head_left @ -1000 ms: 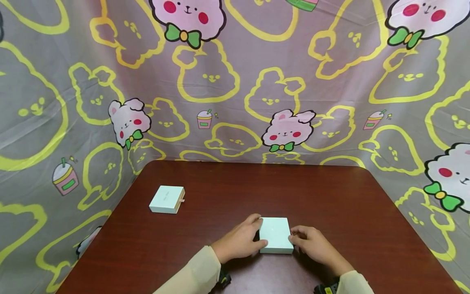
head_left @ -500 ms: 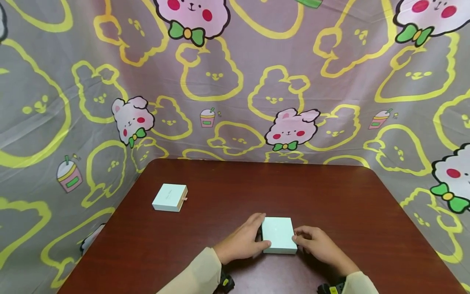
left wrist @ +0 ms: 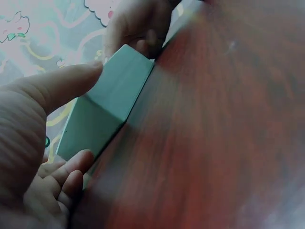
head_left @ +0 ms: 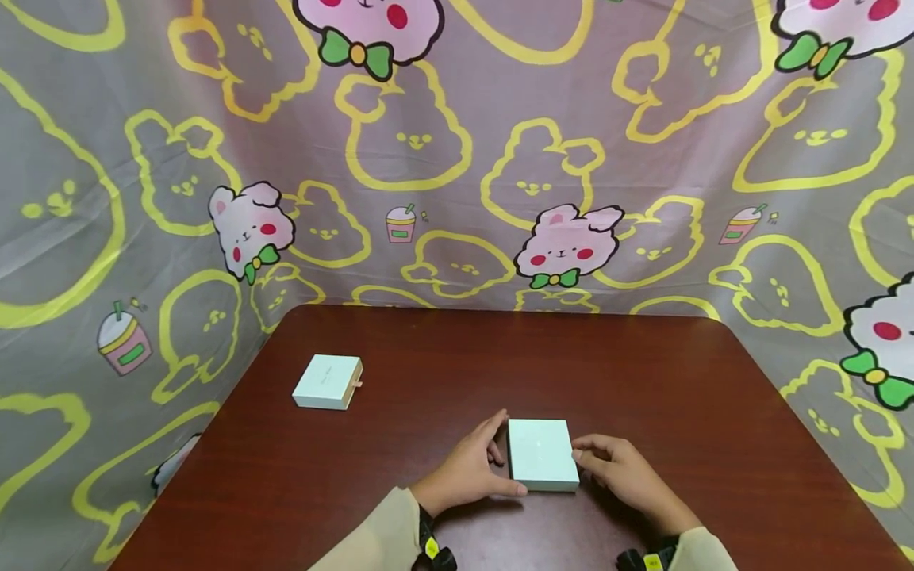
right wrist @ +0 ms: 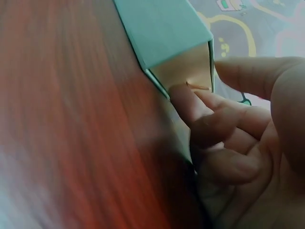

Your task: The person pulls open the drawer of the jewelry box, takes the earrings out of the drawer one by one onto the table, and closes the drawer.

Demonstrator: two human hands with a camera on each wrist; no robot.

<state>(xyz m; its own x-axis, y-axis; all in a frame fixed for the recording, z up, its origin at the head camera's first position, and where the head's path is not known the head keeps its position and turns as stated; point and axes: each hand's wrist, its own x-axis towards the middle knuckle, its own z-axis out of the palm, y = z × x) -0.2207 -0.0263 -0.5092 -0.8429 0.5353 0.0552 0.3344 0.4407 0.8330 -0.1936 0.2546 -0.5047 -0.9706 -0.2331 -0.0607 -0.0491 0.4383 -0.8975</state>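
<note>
A pale mint drawer box (head_left: pixel 543 454) lies flat on the brown table between my hands. At its left end, my left hand (head_left: pixel 464 468) has its thumb by the near corner and its index finger by the far one, other fingers loosely bent beside the end. My right hand (head_left: pixel 624 476) is at the opposite end, thumb at the top edge of the sleeve (right wrist: pixel 162 28) and curled fingers against the cream drawer front (right wrist: pixel 176 67). A thin ribbon pull (right wrist: pixel 198 87) shows beside those fingertips; I cannot tell whether they pinch it.
A second mint drawer box (head_left: pixel 327 382) with small lettering lies at the table's back left, its ribbon tab toward the right. Around the wooden table (head_left: pixel 607 365) hangs a grey cloth (head_left: pixel 457 270) with cartoon animal prints. Black straps circle both wrists.
My left hand's fingers have opened away from the box's left end, baring more of that side. The box and right hand hold nearly the same place, while the head view shifts slightly.
</note>
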